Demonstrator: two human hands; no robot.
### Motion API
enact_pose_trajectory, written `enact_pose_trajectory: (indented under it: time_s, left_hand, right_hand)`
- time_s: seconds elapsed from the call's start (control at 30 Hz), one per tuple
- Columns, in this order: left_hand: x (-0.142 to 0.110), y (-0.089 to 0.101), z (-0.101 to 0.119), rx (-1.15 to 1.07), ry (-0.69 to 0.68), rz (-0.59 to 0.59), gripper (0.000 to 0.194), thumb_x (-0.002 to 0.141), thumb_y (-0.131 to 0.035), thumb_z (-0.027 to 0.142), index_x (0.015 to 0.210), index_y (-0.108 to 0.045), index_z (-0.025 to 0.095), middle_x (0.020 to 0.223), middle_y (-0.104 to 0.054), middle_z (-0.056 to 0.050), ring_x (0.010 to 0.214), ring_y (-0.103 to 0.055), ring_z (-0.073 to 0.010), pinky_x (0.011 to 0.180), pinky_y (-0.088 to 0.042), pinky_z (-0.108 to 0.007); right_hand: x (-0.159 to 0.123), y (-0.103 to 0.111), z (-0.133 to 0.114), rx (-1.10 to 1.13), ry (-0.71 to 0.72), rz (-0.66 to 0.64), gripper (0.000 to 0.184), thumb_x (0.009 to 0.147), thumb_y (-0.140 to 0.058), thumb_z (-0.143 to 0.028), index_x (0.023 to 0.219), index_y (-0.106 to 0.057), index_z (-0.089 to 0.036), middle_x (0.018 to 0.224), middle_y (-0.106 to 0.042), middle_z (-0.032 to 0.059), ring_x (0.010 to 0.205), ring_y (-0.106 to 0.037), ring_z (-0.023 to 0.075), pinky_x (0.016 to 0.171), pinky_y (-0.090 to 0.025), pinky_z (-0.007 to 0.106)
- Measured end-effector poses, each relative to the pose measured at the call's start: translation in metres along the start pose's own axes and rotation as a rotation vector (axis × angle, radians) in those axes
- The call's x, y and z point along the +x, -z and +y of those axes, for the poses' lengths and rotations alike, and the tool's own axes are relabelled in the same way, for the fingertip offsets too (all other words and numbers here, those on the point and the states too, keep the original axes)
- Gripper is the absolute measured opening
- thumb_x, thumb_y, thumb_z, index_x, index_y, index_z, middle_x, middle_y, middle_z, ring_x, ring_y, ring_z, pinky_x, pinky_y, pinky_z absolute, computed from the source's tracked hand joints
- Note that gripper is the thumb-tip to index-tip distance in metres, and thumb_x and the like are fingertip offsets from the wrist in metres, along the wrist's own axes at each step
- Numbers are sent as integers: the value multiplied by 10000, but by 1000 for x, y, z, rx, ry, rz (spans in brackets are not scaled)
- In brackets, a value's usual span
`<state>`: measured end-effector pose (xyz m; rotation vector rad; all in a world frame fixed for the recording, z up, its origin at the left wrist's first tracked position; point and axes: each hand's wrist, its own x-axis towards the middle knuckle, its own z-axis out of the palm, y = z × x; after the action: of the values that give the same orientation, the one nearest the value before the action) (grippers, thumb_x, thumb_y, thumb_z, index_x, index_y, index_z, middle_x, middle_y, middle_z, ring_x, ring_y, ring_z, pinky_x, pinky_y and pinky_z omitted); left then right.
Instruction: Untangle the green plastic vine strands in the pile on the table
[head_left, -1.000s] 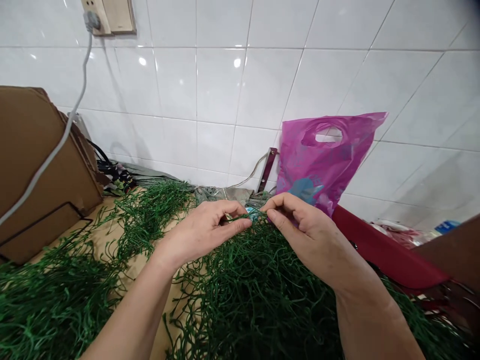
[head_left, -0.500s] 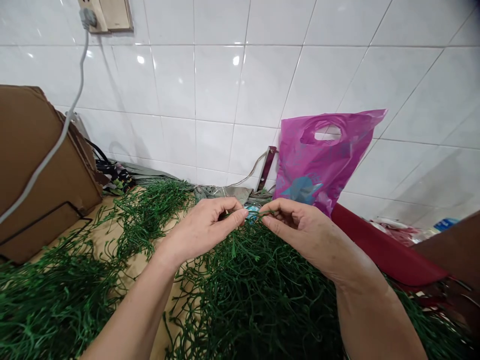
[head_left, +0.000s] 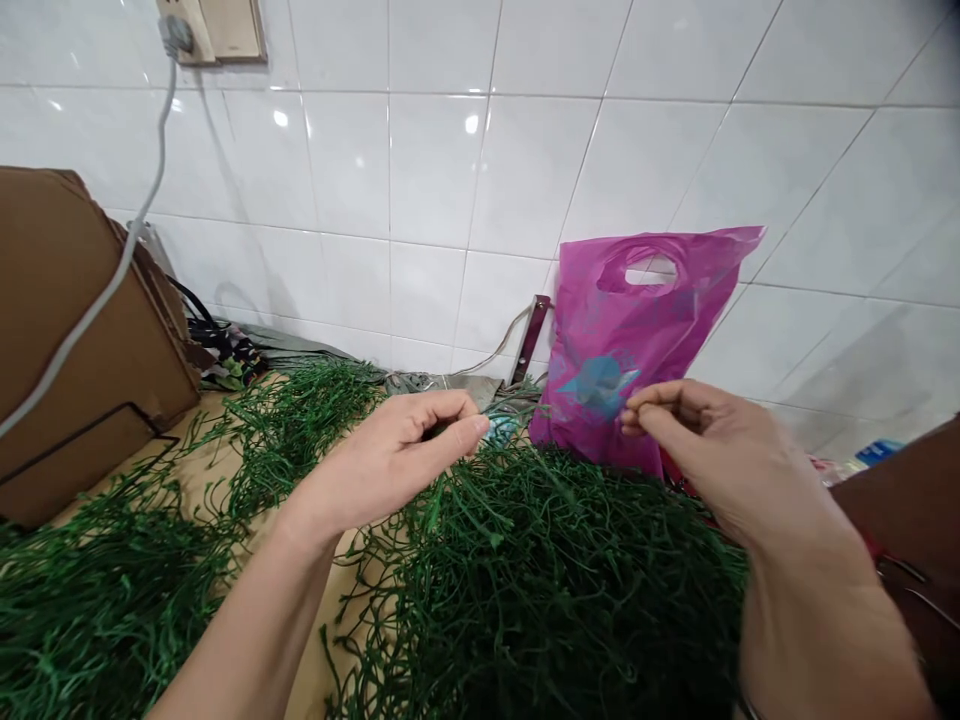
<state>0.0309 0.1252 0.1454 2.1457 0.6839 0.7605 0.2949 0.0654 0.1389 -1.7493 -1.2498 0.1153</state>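
My left hand (head_left: 409, 440) is closed in a pinch on a thin green sprig (head_left: 517, 405), whose branching tips stick out to the right of the fingertips. Apart from it, to the right, my right hand (head_left: 694, 430) hangs in front of the purple bag with thumb and fingers pressed together. Anything between those fingers is too small or hidden to make out. Below both hands spreads a large heap of green artificial-looking sprigs (head_left: 555, 580), thin and tangled. A small blue patterned thing (head_left: 501, 430) shows behind the left fingertips, partly covered.
A purple plastic bag (head_left: 615, 330) stands against the tiled wall (head_left: 427, 170). More green sprigs (head_left: 112, 600) lie at the left on a tan surface (head_left: 251, 525). A cardboard box (head_left: 82, 330) stands at left, with a white cable (head_left: 112, 285) hanging before it.
My right hand has moved away to the right from my left hand, its fingers still together. My left hand stays nearly in place, with the sprig now showing beyond its fingertips.
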Motion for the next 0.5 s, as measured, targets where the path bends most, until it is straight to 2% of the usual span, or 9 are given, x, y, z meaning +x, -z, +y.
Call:
enact_pose_trajectory:
  time_s: [0.07,0.13,0.23,0.37,0.5]
  left_hand:
    - [-1,1,0,-11,26,2,352,996,-437,413,718,-416,199,705,-370,44,669,-360,-120,630,-298,-267]
    - [-1,-2,-1,-9,54,5,350,994,-434,417,720,-417,199,711,-377,42,677,-367,-123,634,-301,-271]
    - [3,-8,-4,1,76,12,344,991,-433,420,729,-433,198,716,-389,41,685,-377,-126,639,-303,-274]
    - [5,-9,-6,-12,64,14,332,990,-441,422,748,-470,196,723,-406,38,696,-387,-129,644,-308,-272]
    - [5,-7,-7,-12,51,1,324,993,-442,426,770,-493,198,733,-420,36,708,-398,-133,652,-318,-269]
  right_hand:
    - [-6,14,-2,-86,80,-200,240,775,-618,-429,845,-733,-231,774,-738,45,696,-658,221,629,-494,333]
    - [-16,18,-13,-136,162,-319,257,826,-618,-449,901,-760,-248,843,-759,38,746,-673,221,658,-504,325]
    - [-28,8,-32,-60,232,-311,251,865,-613,-455,919,-755,-256,903,-766,29,801,-680,210,711,-514,315]
    - [-32,-21,-45,47,295,-272,236,833,-683,-428,978,-733,-250,996,-747,27,899,-664,215,836,-506,348]
    - [-31,-40,-47,106,262,-343,126,872,-618,-330,866,-690,-227,872,-723,14,807,-644,195,771,-501,337]
